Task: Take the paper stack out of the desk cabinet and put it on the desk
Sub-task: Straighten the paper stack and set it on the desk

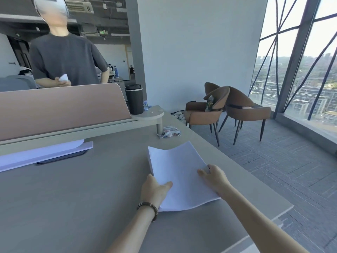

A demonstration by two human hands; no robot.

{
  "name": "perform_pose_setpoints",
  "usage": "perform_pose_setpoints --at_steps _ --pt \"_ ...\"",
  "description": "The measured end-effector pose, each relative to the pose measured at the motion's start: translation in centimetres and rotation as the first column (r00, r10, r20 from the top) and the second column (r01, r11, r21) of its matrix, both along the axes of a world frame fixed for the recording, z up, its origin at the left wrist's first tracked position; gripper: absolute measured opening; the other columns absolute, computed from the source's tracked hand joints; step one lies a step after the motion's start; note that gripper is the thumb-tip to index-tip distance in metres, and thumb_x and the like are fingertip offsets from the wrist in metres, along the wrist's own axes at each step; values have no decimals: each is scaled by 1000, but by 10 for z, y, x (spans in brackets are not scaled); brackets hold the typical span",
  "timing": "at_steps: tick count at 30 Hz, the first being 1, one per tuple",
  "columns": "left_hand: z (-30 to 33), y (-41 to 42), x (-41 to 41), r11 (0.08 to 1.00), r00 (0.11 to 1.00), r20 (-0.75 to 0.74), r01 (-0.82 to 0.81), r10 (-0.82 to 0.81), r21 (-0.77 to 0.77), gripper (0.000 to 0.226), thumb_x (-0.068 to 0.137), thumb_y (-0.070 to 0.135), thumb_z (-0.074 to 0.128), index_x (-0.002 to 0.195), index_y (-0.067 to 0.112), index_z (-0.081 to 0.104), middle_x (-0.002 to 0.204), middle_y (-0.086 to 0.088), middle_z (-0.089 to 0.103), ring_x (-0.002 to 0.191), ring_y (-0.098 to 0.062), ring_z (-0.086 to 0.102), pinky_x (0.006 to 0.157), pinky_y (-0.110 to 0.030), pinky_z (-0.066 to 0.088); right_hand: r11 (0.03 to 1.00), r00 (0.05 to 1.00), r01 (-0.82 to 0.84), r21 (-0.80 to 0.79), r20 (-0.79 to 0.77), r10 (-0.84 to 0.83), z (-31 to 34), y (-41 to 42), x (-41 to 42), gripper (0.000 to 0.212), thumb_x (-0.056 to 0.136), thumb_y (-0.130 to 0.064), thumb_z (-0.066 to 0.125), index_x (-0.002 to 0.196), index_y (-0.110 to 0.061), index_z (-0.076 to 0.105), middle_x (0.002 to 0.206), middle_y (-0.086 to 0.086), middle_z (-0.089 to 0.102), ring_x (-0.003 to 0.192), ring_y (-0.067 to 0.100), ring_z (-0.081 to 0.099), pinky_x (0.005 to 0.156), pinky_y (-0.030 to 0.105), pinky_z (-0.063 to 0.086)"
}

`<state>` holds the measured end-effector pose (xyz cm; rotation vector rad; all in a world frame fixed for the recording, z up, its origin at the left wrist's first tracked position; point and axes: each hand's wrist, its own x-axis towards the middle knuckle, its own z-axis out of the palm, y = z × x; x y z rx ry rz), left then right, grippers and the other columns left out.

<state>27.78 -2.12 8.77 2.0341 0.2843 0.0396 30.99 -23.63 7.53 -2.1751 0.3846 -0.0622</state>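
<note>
A white paper stack (177,172) lies on the grey desk (73,189), near its right edge, with its far end curling up a little. My left hand (155,190) grips the stack's left edge, thumb on top, a bead bracelet on the wrist. My right hand (214,177) holds the right edge, fingers over the top sheet. The desk cabinet is out of view.
A pink divider panel (60,108) runs along the desk's far side, with a person standing behind it. A dark tumbler (134,99) stands on a small raised shelf. Wrappers (169,133) lie by the shelf post. A white board (43,154) lies at the left. Brown chairs (228,108) stand to the right.
</note>
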Motion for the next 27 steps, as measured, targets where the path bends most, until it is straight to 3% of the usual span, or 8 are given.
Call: perform_pose_setpoints --at_steps 3,6,8,12,18,20,24,27 --pt "-5 -14 18 975 994 97 20 -42 220 67 78 36 65 135 19 33 107 -2 67 92 -30 66 69 -35 51 990 1000 -5 -144 -2 5 2 -11 24 24 92 -33 59 86 -11 55 95 7 60 85 26 53 66 31 38" --pt "-13 -25 41 916 987 131 29 -89 401 77 86 36 56 150 25 15 114 -13 60 101 -34 61 76 -37 48 958 998 -58 -283 -16 56 1 -23 46 34 92 -42 55 101 -10 60 108 11 65 99 29 59 76 35 44" --pt "-16 -32 55 881 988 130 17 -89 473 72 88 38 52 150 21 19 115 -15 58 105 -35 60 83 -39 49 923 995 -98 -373 -34 92 2 -29 59 40 94 -46 52 110 -9 59 116 11 65 112 30 58 79 36 43" --pt "-21 -47 77 823 993 104 -8 -62 568 66 88 40 49 144 11 29 121 -16 59 114 -36 57 94 -43 42 876 991 -131 -464 -53 121 4 -40 81 43 97 -45 47 111 -7 57 119 14 64 113 32 59 81 38 44" --pt "-28 -57 88 669 996 87 -42 -34 742 68 89 52 40 144 12 36 125 -14 55 115 -33 50 95 -44 36 823 989 -136 -551 -28 145 8 -41 87 51 99 -43 44 140 -14 39 132 15 57 120 34 59 89 43 48" --pt "-29 -56 88 631 995 95 -58 -26 773 68 88 55 38 142 14 40 121 -12 53 112 -32 47 91 -43 36 765 987 -127 -631 0 163 6 -39 83 48 100 -44 40 139 -16 41 127 15 55 116 34 59 87 43 50" --pt "-27 -54 89 634 995 100 -65 -19 771 65 85 56 41 135 15 48 116 -10 50 109 -32 46 88 -41 36 680 983 -129 -722 -3 184 5 -37 79 43 101 -43 36 126 -12 52 118 14 53 116 33 53 85 44 53" --pt "-23 -50 89 695 999 50 -21 -21 719 66 83 59 43 133 17 47 118 -10 48 110 -33 47 93 -43 36 673 980 -153 -724 -25 195 10 -38 78 44 101 -45 37 127 -12 53 119 13 53 117 33 52 87 43 51"
